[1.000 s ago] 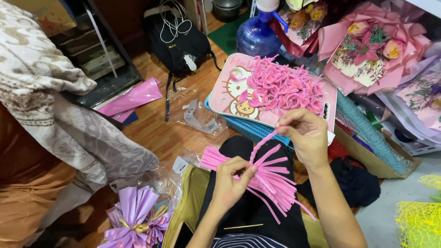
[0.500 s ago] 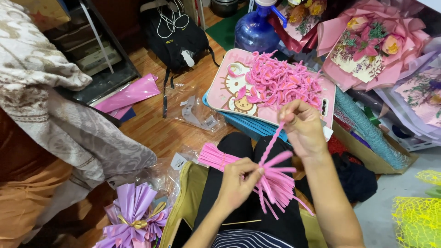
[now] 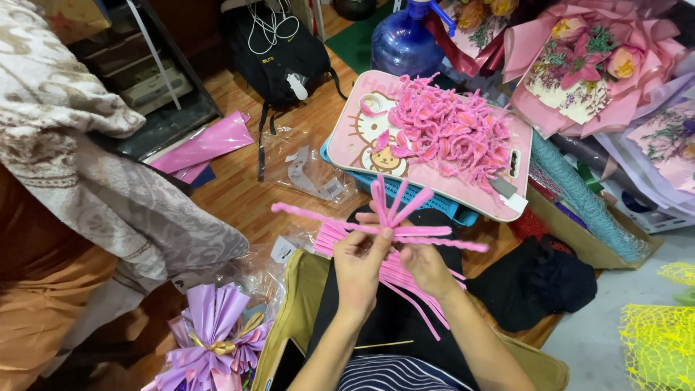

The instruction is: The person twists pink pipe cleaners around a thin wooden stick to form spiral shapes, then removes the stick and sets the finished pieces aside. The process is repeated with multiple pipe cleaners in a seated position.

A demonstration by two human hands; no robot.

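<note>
I hold a small cluster of pink pipe cleaners [image 3: 391, 224] over my lap, their ends fanning out upward and to both sides. My left hand [image 3: 360, 262] pinches the crossing point from below, thumb and fingers closed on the stems. My right hand [image 3: 427, 264] sits just beside it, fingers curled onto the same stems, touching the left. Under both hands a loose bundle of straight pink pipe cleaners [image 3: 405, 279] lies across my black-clad lap, slanting down to the right. Ahead of my knees a pink cartoon-printed tray [image 3: 355, 137] rests on a blue basket [image 3: 416, 194] and carries a heap of curled pink pipe-cleaner pieces [image 3: 452, 130]. A purple ribbon bow [image 3: 210, 337] lies on the floor at lower left, a black backpack [image 3: 279, 54] farther off.
</note>
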